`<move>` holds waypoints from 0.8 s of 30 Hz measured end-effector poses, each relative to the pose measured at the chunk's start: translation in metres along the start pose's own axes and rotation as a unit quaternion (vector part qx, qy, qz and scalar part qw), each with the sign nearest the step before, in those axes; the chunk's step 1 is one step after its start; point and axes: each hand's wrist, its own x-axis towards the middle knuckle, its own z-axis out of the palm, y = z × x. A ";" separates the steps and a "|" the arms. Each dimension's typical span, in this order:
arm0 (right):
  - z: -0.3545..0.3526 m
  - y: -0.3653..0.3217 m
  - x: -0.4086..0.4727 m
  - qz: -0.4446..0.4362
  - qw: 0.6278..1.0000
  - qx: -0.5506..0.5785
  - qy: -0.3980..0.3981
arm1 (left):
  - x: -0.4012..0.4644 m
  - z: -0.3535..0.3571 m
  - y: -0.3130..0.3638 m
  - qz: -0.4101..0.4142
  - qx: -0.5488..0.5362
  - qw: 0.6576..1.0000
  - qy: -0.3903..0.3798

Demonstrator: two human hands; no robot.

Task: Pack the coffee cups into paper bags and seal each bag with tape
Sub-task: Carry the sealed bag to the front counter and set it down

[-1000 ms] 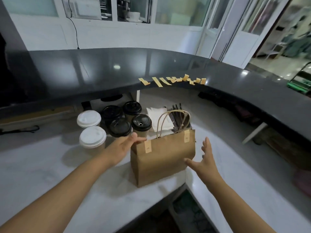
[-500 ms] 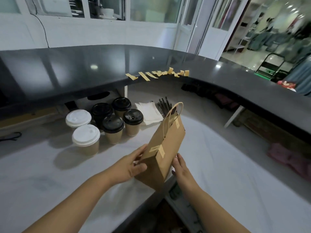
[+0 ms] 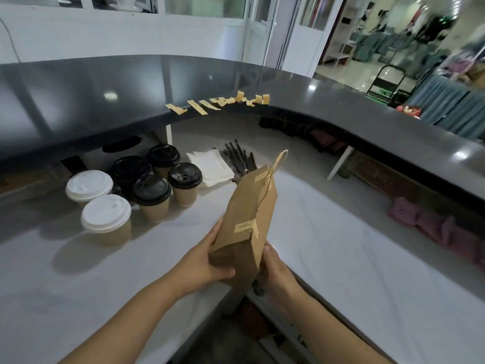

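Observation:
A brown paper bag (image 3: 245,219) with twine handles, its top closed with tape pieces, is lifted off the white counter (image 3: 78,285) and held between both hands. My left hand (image 3: 207,258) grips its lower left side, thumb curled over the bottom front. My right hand (image 3: 273,269) holds the right side from behind, mostly hidden by the bag. Several kraft coffee cups stand at the left: black-lidded ones (image 3: 152,198) and two white-lidded ones (image 3: 106,219). Several tape strips (image 3: 220,103) hang along the black bar top's edge.
White napkins (image 3: 212,166) and dark stirrers (image 3: 238,160) lie behind the bag. The raised black bar top (image 3: 341,106) curves round the back and right. A gap (image 3: 236,324) splits the two white counter sections below my hands. Pink cloths (image 3: 441,227) lie far right.
Both hands closed on the standing bag, lifted it and turned it end-on toward me. It has come slightly nearer since half a second ago. My view has swung right.

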 end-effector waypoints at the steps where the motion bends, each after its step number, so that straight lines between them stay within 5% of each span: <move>1: -0.004 0.000 -0.002 0.003 1.000 0.010 0.001 | 0.001 0.004 0.002 -0.002 0.001 1.000 -0.002; 12: -0.079 -0.013 -0.054 0.025 0.994 0.035 0.104 | 0.034 0.088 0.033 0.005 0.047 0.998 -0.042; 24: -0.226 -0.006 -0.177 -0.011 0.970 0.075 0.230 | 0.044 0.268 0.081 0.047 0.053 0.987 -0.141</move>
